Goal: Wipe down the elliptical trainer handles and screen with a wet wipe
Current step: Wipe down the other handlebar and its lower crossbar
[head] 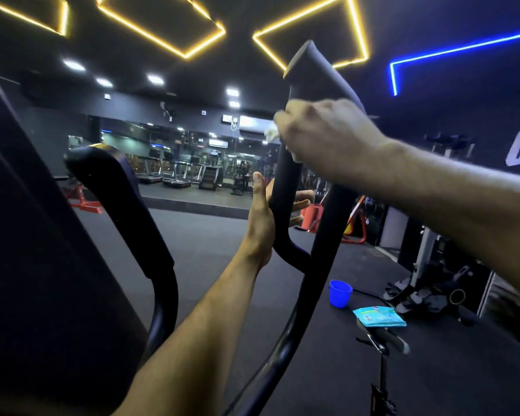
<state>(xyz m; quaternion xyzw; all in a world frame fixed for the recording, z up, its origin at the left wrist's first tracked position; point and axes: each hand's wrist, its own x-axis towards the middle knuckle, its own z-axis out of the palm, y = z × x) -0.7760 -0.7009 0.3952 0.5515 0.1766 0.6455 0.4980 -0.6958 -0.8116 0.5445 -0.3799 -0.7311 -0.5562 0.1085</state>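
Dark gym flooring [210,235] and a mirrored wall lie beyond the elliptical handle [285,175], a black upright bar. The right hand [327,142] is blurred, its fingers [285,121] curled round the upper handle with a white wet wipe [271,134] bunched under them. Below those fingers the left hand [263,214] holds the same bar loosely, thumb up; farther down to the right, a blue cup [339,293] and wipes packet [379,316] sit on the floor.

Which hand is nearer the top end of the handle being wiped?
Right. The right hand wraps the wet wipe around the handle just below its top end; the left hand holds the same handle lower down.
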